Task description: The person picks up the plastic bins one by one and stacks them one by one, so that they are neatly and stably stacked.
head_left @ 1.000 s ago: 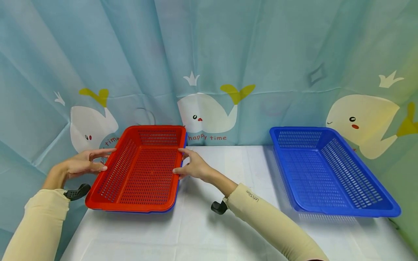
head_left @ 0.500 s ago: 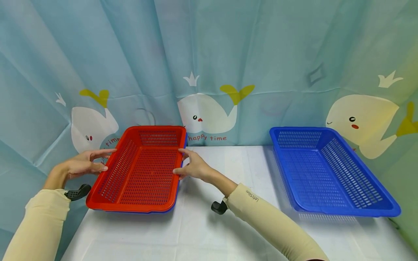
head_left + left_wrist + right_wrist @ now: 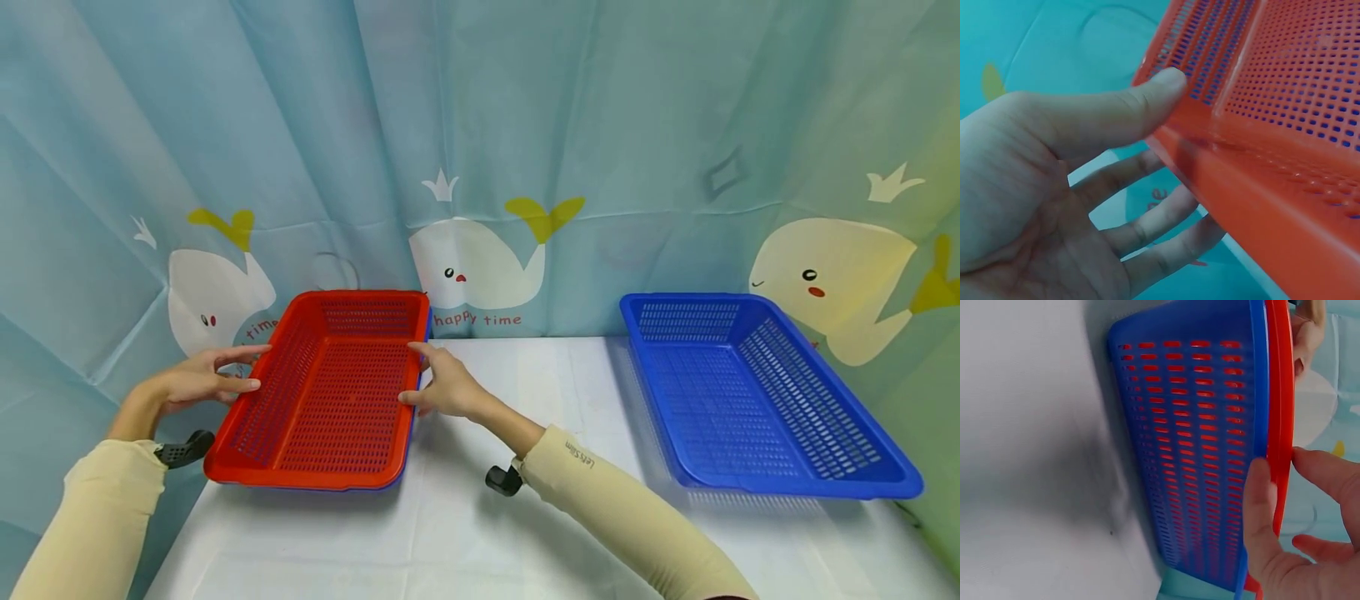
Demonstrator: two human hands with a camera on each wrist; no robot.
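Since the earlier frames I see the red basket (image 3: 337,387) nudged slightly right, with my hands following; little else has shifted. It sits nested in a blue basket beneath it (image 3: 1191,456) at the bench's (image 3: 480,533) left end. My left hand (image 3: 202,383) holds the red rim, thumb on top and fingers underneath. My right hand (image 3: 446,383) pinches the opposite rim between thumb and fingers. A second blue basket (image 3: 757,392) lies well apart at right.
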